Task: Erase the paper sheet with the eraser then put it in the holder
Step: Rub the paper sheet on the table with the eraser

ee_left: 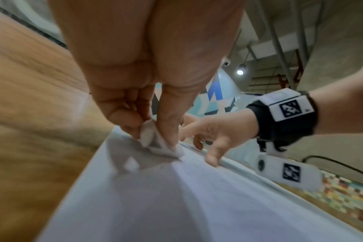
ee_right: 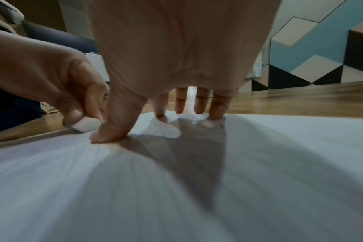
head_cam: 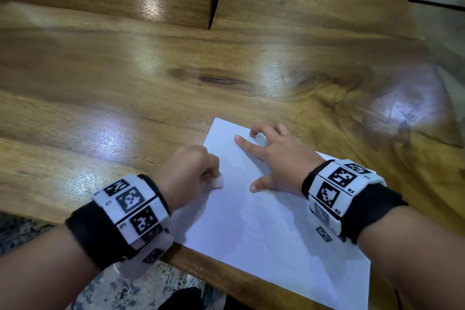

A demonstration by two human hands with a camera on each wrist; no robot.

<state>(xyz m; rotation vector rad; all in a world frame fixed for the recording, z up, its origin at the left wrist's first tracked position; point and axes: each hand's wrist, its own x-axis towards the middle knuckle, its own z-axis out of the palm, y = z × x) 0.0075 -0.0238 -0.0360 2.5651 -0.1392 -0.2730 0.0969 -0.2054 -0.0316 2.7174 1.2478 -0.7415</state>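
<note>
Pinched in the curled fingers of my left hand (head_cam: 187, 173), the small white rubber eraser (head_cam: 218, 182) touches the white rectangular paper sheet (head_cam: 271, 229) near its left edge. Just right of it, my right hand (head_cam: 276, 156) is spread, thumb and fingertips (ee_right: 215, 113) pressing the sheet flat. Faint pencil lines show on the paper between my wrists. Under both hands lies the glossy brown wooden table (head_cam: 151, 78); the sheet's near corner overhangs its edge. I see no holder.
</note>
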